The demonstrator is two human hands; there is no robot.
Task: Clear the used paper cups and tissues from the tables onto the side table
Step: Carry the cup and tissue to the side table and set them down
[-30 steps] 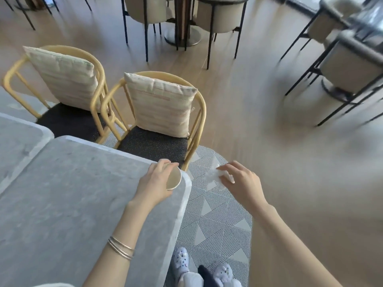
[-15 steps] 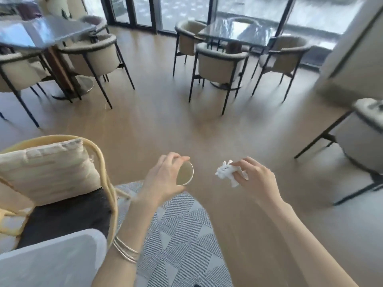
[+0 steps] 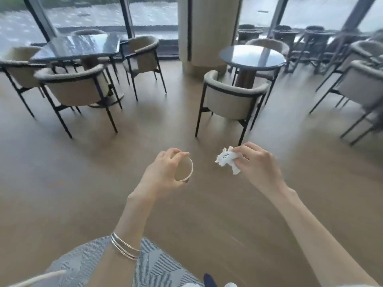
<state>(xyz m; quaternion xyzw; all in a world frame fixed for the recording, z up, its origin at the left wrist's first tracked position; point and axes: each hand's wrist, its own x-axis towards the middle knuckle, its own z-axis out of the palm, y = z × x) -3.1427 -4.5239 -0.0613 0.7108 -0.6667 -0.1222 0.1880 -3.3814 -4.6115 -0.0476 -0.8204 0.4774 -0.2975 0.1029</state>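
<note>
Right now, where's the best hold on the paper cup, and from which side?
The side wall, from the left, as the left hand does. The paper cup is tipped sideways, open mouth facing right, so the round wall offers a wrap; the thin rim would probably buckle.

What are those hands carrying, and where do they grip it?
The left hand grips a cup round its side, near the rim. The right hand pinches a crumpled tissue by one end.
</note>
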